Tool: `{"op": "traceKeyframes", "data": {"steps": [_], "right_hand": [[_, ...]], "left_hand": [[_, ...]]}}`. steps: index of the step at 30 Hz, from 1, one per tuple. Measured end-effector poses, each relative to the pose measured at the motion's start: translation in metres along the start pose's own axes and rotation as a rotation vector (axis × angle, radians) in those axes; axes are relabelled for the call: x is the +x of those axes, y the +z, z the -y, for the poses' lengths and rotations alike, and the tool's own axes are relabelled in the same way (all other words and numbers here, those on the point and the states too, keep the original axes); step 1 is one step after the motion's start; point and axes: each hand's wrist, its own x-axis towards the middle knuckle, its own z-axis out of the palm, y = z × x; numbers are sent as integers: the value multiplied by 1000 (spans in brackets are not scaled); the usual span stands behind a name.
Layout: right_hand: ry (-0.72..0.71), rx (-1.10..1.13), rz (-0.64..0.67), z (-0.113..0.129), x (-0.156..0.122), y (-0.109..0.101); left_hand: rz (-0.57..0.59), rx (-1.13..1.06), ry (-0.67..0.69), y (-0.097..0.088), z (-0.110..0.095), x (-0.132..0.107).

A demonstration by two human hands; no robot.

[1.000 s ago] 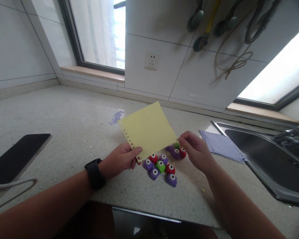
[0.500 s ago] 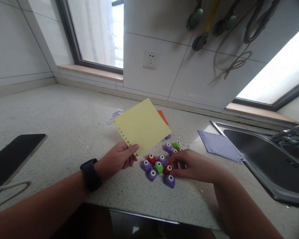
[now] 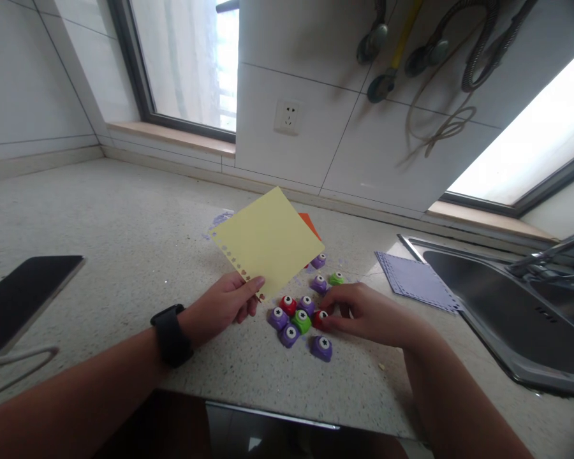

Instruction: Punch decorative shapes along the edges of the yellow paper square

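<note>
My left hand (image 3: 229,298) pinches a yellow sheet of paper (image 3: 273,239) by its near corner. A row of small cut-out shapes runs along the sheet's left edge, and the sheet is tilted above the counter. My right hand (image 3: 363,312) has its thumb and fingers closed around a red craft punch (image 3: 318,319) among the other punches. Close by on the left are a green punch (image 3: 301,321), another red punch (image 3: 287,305) and several purple ones. A purple punch (image 3: 322,348) with a star on top sits nearer the counter edge.
Lilac punched sheets (image 3: 416,280) lie at the right, against the steel sink (image 3: 497,319). Orange paper (image 3: 310,224) and lilac scraps (image 3: 221,218) show behind the yellow sheet. A dark flat device (image 3: 26,299) with a white cable (image 3: 23,357) is at the left.
My right hand has shifted slightly, still at the red punch, which sits a little farther from the star-topped purple one. The whole view has moved a little; the yellow sheet stays in my left hand.
</note>
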Motion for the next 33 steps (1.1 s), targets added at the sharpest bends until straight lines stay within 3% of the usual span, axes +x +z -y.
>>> {"op": "traceKeyframes", "data": {"steps": [6,12,16,19,24,33], "right_hand": [[-52,-62,-209,5,6,6],[-108,-129,-231,5,12,14],[-118,-171,-444,-10,17,14],[3,-205,-575,-28,21,13],[118,-115,-465,-44,23,14],[115,50,-384,-25,26,27]], "left_hand": [[-28,-84,11,1,1,1],[-53,-196,28,2,-2,1],[-105,-290,70,3,-7,1],[-161,-365,102,4,-13,1],[-201,-435,118,4,-18,-1],[-189,-443,116,4,-16,-2]]}}
